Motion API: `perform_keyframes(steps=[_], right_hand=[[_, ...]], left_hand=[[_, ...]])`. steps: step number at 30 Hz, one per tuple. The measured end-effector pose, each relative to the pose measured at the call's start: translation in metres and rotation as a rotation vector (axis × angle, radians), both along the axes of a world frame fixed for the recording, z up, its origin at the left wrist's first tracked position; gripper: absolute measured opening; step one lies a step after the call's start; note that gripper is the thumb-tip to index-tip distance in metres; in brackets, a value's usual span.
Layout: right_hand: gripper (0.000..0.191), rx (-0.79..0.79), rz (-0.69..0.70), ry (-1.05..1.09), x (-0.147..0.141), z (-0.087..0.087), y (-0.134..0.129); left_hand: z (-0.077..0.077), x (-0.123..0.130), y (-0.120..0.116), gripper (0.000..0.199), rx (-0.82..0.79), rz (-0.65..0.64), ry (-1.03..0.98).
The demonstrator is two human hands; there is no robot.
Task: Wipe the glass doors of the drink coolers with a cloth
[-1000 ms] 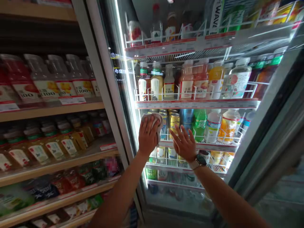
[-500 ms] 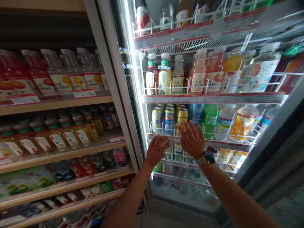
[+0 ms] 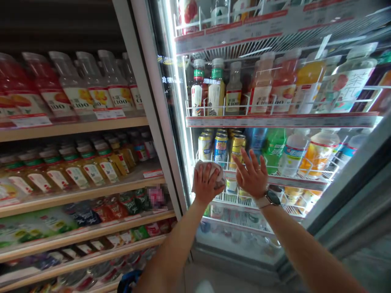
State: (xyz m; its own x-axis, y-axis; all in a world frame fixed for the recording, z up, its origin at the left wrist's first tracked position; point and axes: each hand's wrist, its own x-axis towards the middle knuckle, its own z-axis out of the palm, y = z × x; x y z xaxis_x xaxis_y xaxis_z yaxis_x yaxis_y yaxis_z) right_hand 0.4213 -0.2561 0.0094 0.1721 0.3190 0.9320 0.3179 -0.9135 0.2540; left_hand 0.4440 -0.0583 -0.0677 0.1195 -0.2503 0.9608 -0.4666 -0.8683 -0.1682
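Note:
My left hand (image 3: 207,182) lies over a pale crumpled cloth (image 3: 217,170), holding it against the glass door (image 3: 226,254) of a lit drinks cooler. The fingers are bent slightly, and cloth shows above and beside them. To its right, my right hand (image 3: 253,175) has its fingers spread and holds nothing; its palm faces the glass, though I cannot tell how firmly it touches. A smartwatch (image 3: 273,197) sits on the right wrist. Behind the hands stand several drink cans (image 3: 220,147) and a green bottle (image 3: 274,147) on a wire shelf.
More bottles (image 3: 261,87) fill the cooler shelf above, which has a price strip (image 3: 281,121). On the left, wooden shelves (image 3: 73,128) carry rows of bottles and bagged goods. A grey upright frame (image 3: 146,81) separates them from the cooler. A dark door edge (image 3: 345,187) runs along the right.
My left hand and the cloth have moved slightly right and up, with more of the cloth showing. The view has shifted a little. My right hand stays spread near the same cans.

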Motion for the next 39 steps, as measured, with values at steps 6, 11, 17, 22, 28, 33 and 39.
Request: perform_keyframes(steps=[6, 11, 17, 22, 28, 33, 39], right_hand=[[0.067, -0.003, -0.013, 0.002, 0.0, -0.001, -0.001], [0.066, 0.0, 0.012, 0.008, 0.0, -0.003, -0.002], [0.065, 0.01, 0.001, -0.024, 0.0, -0.002, 0.001], [0.067, -0.009, -0.012, -0.027, 0.0, -0.002, 0.001], [0.066, -0.013, -0.031, -0.038, -0.001, 0.001, 0.002], [0.067, -0.011, -0.04, -0.027, 0.0, -0.001, 0.002], [0.067, -0.014, -0.046, -0.009, 0.001, 0.001, 0.002]], left_hand=[[-0.027, -0.013, 0.022, 0.05, 0.139, -0.006, 0.076], [0.026, -0.007, 0.042, 0.053, 0.219, -0.048, 0.001], [0.043, 0.004, 0.032, 0.054, 0.138, -0.046, 0.12], [-0.006, 0.013, 0.021, 0.046, 0.051, 0.016, -0.029], [-0.046, -0.004, 0.029, 0.045, 0.081, 0.018, 0.029], [0.014, -0.002, 0.022, 0.06, 0.11, 0.006, 0.089], [0.091, 0.007, -0.011, 0.071, -0.033, -0.043, 0.028]])
